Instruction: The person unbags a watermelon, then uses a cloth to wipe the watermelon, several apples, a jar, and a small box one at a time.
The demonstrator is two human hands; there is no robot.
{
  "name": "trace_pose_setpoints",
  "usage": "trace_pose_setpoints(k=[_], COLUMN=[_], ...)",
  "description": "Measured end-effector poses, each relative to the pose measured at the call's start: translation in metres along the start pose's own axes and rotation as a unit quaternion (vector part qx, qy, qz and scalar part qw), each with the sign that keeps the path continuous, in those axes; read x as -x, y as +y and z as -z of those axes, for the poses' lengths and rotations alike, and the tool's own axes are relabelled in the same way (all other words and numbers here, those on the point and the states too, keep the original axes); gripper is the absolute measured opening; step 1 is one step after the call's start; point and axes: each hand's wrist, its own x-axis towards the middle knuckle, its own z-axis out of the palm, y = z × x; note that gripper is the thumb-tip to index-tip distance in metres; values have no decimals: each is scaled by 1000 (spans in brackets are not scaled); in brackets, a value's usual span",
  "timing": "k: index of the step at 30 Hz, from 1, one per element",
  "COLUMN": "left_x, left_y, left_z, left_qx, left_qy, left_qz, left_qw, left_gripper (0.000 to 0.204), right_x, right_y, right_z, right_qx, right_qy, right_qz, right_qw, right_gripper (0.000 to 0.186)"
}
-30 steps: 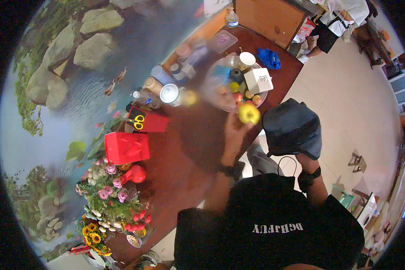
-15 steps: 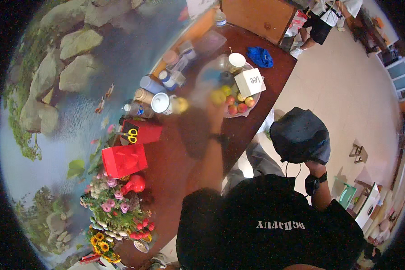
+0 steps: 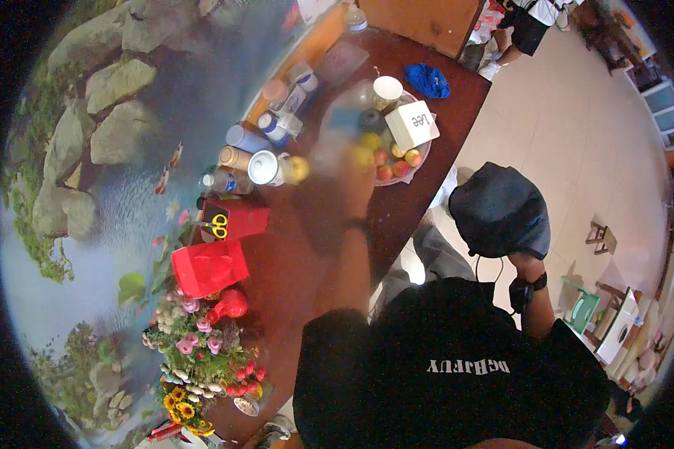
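My left hand [image 3: 359, 191] reaches over the near left rim of a round clear tray [image 3: 427, 159] and is smeared by motion. At its fingertips is a yellow-green round fruit [image 3: 362, 156], which the fingers appear to close around. Several red and yellow fruits [image 3: 384, 171] lie in the tray beside it, along with a white box [image 3: 413, 126] with dark lettering and a white paper cup [image 3: 388, 89]. Off the table's right side, my right hand [image 3: 528, 264] grips a black cloth bag [image 3: 499, 209], rounded like a hat, with a thin cord hanging from it.
Bottles and jars line the wall, including an open white jar [image 3: 264, 168] and a yellow fruit [image 3: 298, 169]. Nearer are red boxes [image 3: 210, 268], yellow-handled scissors [image 3: 217, 225] and artificial flowers [image 3: 202, 344]. Blue plastic [image 3: 427, 80] lies at the back; a small stool [image 3: 599, 238] stands right.
The view has shifted slightly. The black cloth bag in my right hand sits a little higher in the picture. My left hand stays at the tray with the yellow-green fruit.
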Motion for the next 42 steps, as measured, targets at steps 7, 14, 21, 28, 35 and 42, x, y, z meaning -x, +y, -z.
trace_pose_setpoints(k=[7, 14, 21, 28, 35, 42], left_x=[5, 2, 6, 2, 6, 14], left_y=[6, 25, 35, 51, 43, 57], left_z=[1, -4, -3, -22, -52, -33], left_qx=[40, -36, -196, -177, -112, -52], left_qy=[75, 82, -56, -88, -83, -119], left_qz=[-13, -77, -125, -183, -188, -127], left_qw=[996, 993, 971, 963, 972, 983], left_gripper=[48, 33, 30, 49, 49, 29], right_x=[-1, 6, 4, 5, 9, 11], right_y=[-13, 11, 12, 9, 25, 3], right_z=[4, 1, -7, -8, -12, -3], right_qx=[-50, 89, 39, -54, -79, 51], right_qy=[5, -81, -47, -13, 18, -6], right_qz=[-5, -30, -9, -33, -14, -17], right_qw=[999, 992, 998, 998, 997, 999], right_gripper=[56, 52, 50, 57, 55, 57])
